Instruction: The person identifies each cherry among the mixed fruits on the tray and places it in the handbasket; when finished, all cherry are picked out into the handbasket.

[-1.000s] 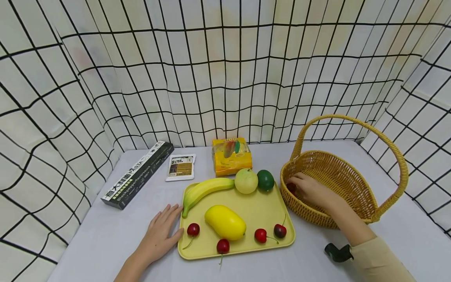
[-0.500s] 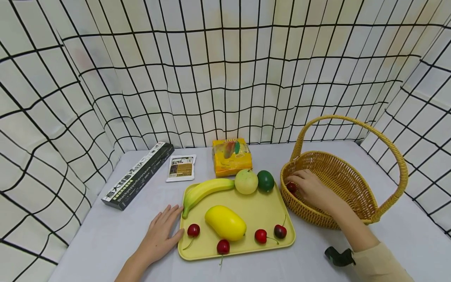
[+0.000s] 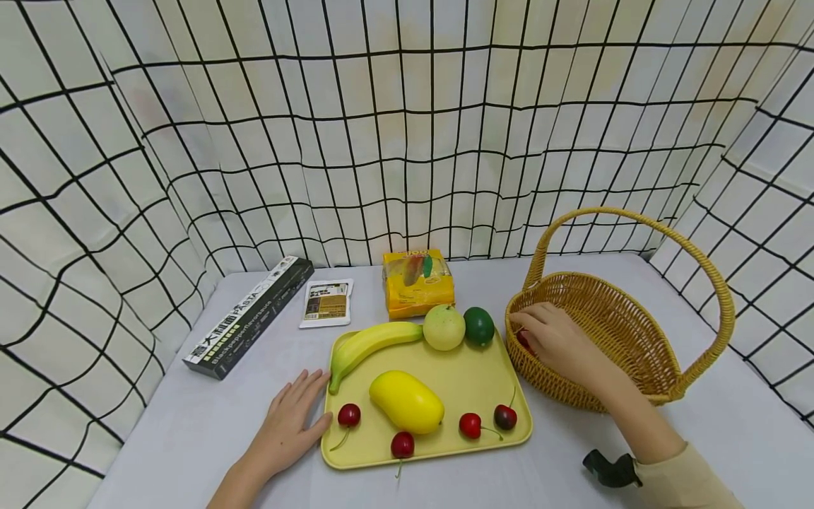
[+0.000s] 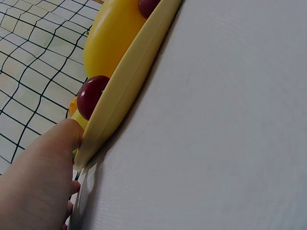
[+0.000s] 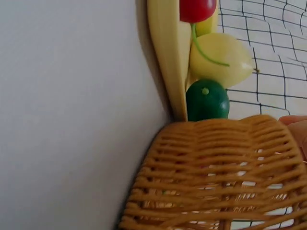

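My left hand lies flat with fingers spread beside the yellow tray, its thumb and fingertips at the tray's left rim. On the tray are a banana, a yellow mango, a pale green round fruit, a dark green fruit and several cherries. My right hand reaches inside the left end of a wicker basket. Its fingers curl down over a red cherry, which is partly hidden. In the right wrist view the basket wall hides most of that hand.
A black pasta box, a white sachet and a yellow packet stand behind the tray. The basket's tall handle arches over it. A black object sits by the right sleeve. Grid-patterned cloth surrounds the table.
My right hand has shifted slightly left and up within the basket, over the red cherry by its left wall. The left hand and the tray's fruit have stayed put.
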Demonstrator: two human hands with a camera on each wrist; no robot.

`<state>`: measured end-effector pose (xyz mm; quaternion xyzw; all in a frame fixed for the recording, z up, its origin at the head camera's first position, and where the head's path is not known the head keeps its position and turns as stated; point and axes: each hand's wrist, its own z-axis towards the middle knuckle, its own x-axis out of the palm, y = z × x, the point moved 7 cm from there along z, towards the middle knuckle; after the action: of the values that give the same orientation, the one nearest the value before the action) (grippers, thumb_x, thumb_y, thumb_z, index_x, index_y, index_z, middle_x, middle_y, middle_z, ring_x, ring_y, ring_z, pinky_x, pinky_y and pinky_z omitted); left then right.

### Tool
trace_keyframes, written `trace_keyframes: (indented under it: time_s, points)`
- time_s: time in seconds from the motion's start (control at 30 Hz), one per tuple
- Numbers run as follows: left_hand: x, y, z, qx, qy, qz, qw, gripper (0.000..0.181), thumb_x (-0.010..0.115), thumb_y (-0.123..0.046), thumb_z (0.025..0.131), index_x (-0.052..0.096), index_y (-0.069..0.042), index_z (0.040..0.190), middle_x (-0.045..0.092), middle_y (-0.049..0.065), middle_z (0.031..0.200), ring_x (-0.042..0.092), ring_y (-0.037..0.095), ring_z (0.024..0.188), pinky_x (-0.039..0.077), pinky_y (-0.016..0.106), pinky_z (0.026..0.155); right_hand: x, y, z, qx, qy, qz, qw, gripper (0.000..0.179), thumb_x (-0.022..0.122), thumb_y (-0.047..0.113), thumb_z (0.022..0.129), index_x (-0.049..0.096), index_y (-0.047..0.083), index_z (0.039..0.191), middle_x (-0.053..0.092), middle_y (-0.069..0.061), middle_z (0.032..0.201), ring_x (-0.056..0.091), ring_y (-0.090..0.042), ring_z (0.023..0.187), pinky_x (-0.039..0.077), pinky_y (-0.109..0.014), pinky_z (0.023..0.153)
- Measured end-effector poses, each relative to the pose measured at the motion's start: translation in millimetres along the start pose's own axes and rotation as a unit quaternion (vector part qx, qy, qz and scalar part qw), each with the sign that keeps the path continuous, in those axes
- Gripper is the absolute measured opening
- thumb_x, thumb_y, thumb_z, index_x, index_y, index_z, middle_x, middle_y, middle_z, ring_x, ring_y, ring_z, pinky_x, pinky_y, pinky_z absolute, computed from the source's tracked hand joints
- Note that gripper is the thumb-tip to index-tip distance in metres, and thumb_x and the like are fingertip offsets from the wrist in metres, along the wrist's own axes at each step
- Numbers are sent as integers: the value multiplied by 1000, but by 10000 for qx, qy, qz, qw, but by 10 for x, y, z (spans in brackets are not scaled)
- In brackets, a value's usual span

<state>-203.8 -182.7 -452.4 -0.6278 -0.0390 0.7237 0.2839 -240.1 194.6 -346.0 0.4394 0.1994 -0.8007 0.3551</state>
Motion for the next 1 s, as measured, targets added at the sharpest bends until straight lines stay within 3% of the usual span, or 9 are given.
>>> trace_keyframes:
  time_s: [0.2,0.53,0.77,0.87,1.0]
  points:
    - [18,25,7,-70,78,-42,9999,61,59,-34,87,38,-9,139,37,14,141,23,36,133,14,55,105,-39,200,85,-269,-105,174,9994,36,65,-4,75,61,2,110,60,-8,99,55,-23,92,48,-38,74]
    - [3,10,1,-51,42,-56,10000,61,58,-34,87,39,-8,139,38,14,141,24,37,132,14,56,105,-4,483,191,-480,32,357,9982,39,65,7,80,57,6,118,58,-6,107,53,-21,98,47,-37,81]
    - [2,3,-3,-37,6,-56,10000,61,58,-34,87,39,-8,139,38,14,141,24,37,132,15,56,105,58,722,251,-911,-35,523,9945,30,52,24,94,58,5,117,57,-5,107,52,-18,96,47,-30,80]
    - [4,0,-3,-57,29,-63,10000,61,58,-34,87,39,-9,139,38,14,141,24,36,132,15,56,105,119,829,250,-1043,30,715,9920,31,53,23,93,56,5,118,57,-5,109,53,-17,97,48,-27,82]
    - [0,-2,-2,-62,21,-56,10000,61,58,-35,87,39,-9,139,38,14,141,24,37,132,15,56,105,218,972,243,-1226,199,1035,9868,39,65,11,85,53,7,122,56,-4,111,53,-15,100,48,-25,85]
